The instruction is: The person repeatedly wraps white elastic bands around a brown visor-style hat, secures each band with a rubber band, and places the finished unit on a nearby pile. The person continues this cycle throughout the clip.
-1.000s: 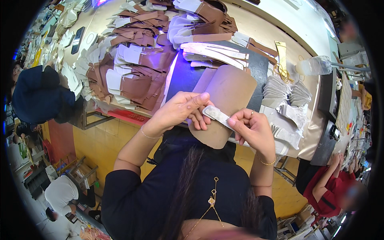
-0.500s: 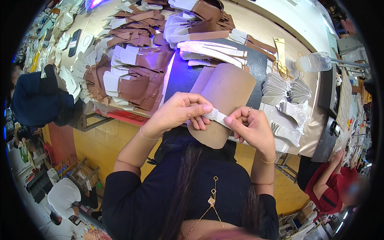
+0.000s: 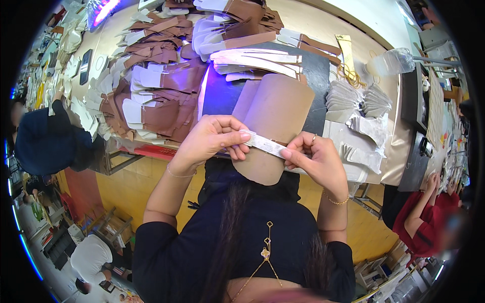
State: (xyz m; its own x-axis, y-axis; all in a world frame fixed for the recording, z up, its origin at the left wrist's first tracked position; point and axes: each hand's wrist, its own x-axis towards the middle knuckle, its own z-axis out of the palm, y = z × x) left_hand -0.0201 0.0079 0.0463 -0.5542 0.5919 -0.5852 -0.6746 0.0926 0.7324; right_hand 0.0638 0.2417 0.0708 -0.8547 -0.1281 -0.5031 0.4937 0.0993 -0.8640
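A narrow white strip [image 3: 265,144] is stretched between my two hands, across a curved tan board [image 3: 283,108]. My left hand [image 3: 218,140] pinches one end between thumb and fingers. The other end is pinched by my right hand [image 3: 314,157], which wears a ring. Beneath the strip, the board arches like a half-cylinder and its rounded near end overhangs the table edge. It rests on a dark mat [image 3: 316,76]. Just beyond it lies a fanned pile of white strips [image 3: 257,61].
Stacks of brown and white cut pieces [image 3: 166,103] cover the table at left. At right are fanned grey-white pieces [image 3: 371,126], a clear plastic bottle [image 3: 389,63] and a yellow strip [image 3: 345,53]. A phone [image 3: 86,65] lies far left. A person in red [image 3: 424,222] sits at right.
My hands have drawn slightly apart, so more of the white strip shows between them. The whole scene has shifted a little left in view.
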